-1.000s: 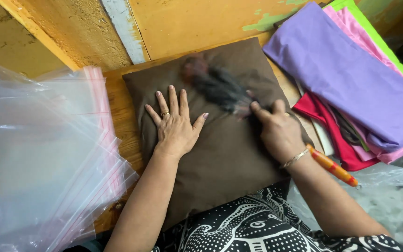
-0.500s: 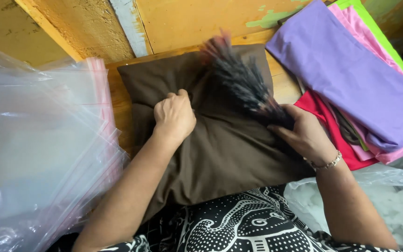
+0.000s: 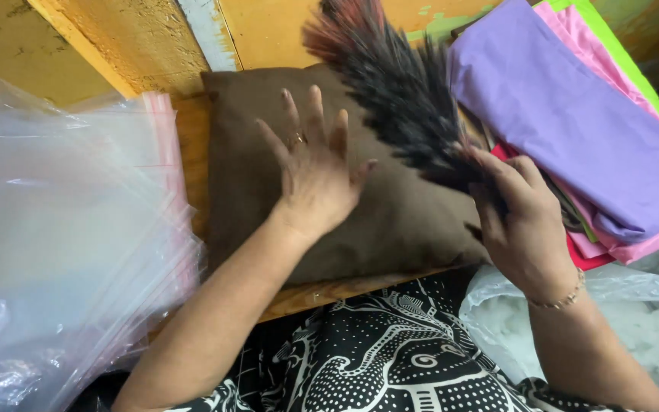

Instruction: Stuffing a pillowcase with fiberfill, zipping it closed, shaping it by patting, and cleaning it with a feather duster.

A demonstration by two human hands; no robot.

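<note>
Brown cushion (image 3: 398, 221) lies flat on the wooden counter (image 3: 192, 145), under my left hand (image 3: 316, 177), whose fingers are released and spread, palm pressing on the fabric. Just beside them, my right hand (image 3: 524, 221) has its fingers clenched around the base of a dark feather duster (image 3: 398, 84), feathers fanned over the cushion's far corner. Beyond the right fingers lie folded purple, pink and green cloths (image 3: 573, 114); clear plastic bags (image 3: 62, 244) are stacked outside the left.
</note>
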